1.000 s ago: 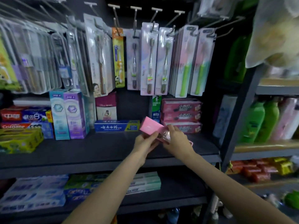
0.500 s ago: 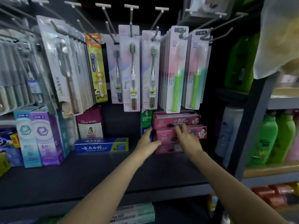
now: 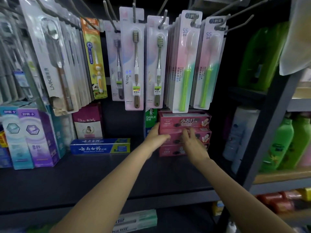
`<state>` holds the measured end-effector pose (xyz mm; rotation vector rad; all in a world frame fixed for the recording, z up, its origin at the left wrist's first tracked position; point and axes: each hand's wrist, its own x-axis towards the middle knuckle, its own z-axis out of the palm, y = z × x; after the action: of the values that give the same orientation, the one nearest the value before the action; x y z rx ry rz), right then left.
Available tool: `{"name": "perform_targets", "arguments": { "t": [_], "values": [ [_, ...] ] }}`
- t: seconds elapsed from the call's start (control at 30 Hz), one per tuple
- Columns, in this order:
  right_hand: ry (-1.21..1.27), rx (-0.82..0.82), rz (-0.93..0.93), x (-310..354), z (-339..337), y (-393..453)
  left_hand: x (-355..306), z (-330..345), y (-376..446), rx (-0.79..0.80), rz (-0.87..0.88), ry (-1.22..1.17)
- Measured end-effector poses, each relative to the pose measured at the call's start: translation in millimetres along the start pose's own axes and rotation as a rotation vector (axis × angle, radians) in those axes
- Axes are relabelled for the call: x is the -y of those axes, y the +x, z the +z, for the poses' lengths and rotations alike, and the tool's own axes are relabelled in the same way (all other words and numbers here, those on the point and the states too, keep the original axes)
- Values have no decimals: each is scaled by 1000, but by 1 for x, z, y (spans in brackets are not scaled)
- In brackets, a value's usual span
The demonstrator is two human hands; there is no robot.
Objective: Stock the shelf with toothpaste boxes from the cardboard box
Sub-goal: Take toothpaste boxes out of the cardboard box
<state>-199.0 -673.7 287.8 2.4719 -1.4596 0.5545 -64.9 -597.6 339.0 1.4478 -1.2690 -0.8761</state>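
Pink toothpaste box (image 3: pixel 173 137) lying flat, second in stack of three at back of shelf (image 3: pixel 84 179), long axis running left-right across both hands. Left hand (image 3: pixel 155 137) on its left end, thumb over front face, fingers behind out of sight; grip or just touch, cannot tell. Right hand (image 3: pixel 191 142) flat on front face, fingers spread, pressing, grasping nothing. Box dead ahead of both palms, touching. Probably squaring it flush with boxes above and below.
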Motion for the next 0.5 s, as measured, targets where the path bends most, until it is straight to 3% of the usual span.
{"name": "perform_targets", "arguments": {
  "t": [0.1,0.17,0.33,0.5],
  "values": [
    [100,-227,-116,17,-6,-21,24,-3,-18,-238,25,66],
    [228,-349,-271,36,-4,-49,53,-7,-43,-368,147,169],
    [438,-220,-626,102,21,-130,125,-25,-132,-415,428,360],
    [509,-26,-808,153,67,-202,204,-51,-229,-284,293,525]
  ]
}}
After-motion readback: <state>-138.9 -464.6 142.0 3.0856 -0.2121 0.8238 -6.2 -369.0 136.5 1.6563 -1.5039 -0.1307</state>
